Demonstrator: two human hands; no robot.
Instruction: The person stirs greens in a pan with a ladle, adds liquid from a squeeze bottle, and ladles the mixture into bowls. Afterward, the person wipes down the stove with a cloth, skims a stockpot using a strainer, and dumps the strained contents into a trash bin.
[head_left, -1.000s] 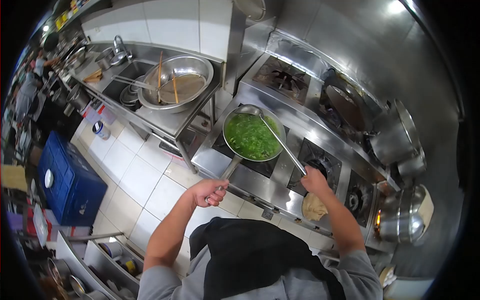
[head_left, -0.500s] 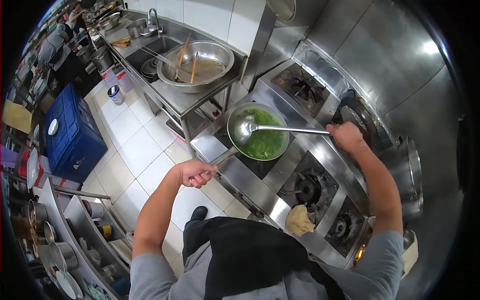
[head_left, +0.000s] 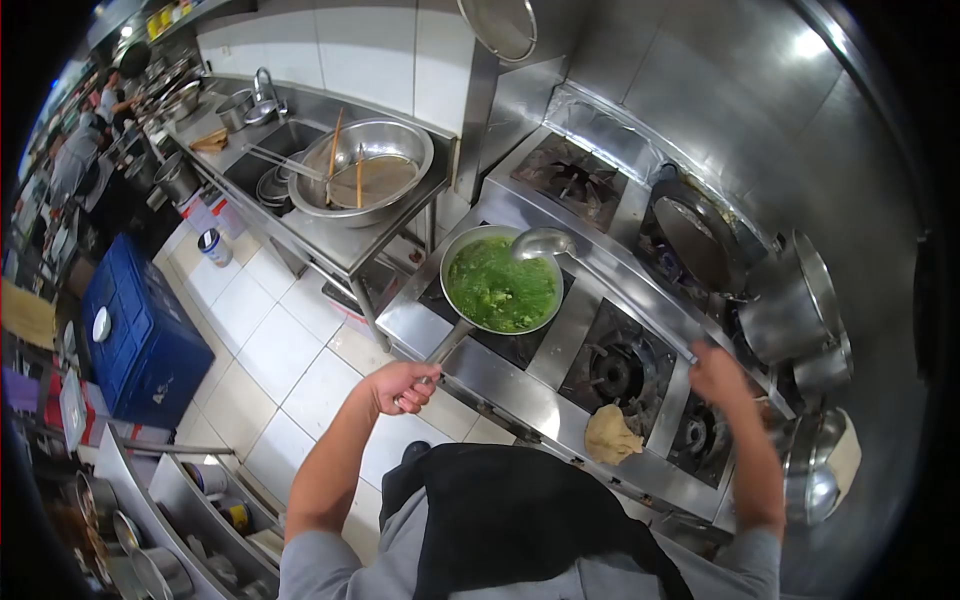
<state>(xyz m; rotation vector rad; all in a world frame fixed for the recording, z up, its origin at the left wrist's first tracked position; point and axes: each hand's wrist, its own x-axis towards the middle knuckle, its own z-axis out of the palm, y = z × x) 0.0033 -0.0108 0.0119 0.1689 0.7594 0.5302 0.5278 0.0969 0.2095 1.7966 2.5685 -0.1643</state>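
My left hand [head_left: 405, 387] is closed round the handle of a frying pan [head_left: 447, 295], which sits on a stove burner. Chopped green vegetables in liquid [head_left: 503, 285] fill the pan. My right hand [head_left: 718, 376] grips the end of a long-handled metal ladle [head_left: 630, 300]. The ladle's bowl is tilted over the pan's far right rim, above the greens. A crumpled beige cloth [head_left: 612, 436] lies on the stove beside the middle burner [head_left: 616, 369], between my two arms.
A large metal basin [head_left: 411, 190] with wooden-handled tools stands on the sink counter. Dark pans [head_left: 695, 230] and steel pots [head_left: 785, 310] line the stove's right side. A blue cooler [head_left: 145, 330] stands on the floor at left. Co-workers [head_left: 80, 165] are at the far left.
The ladle has swung from over the pan's middle to its far right rim. My right hand has come down and toward me. My left hand still holds the pan handle; the camera view has shifted.
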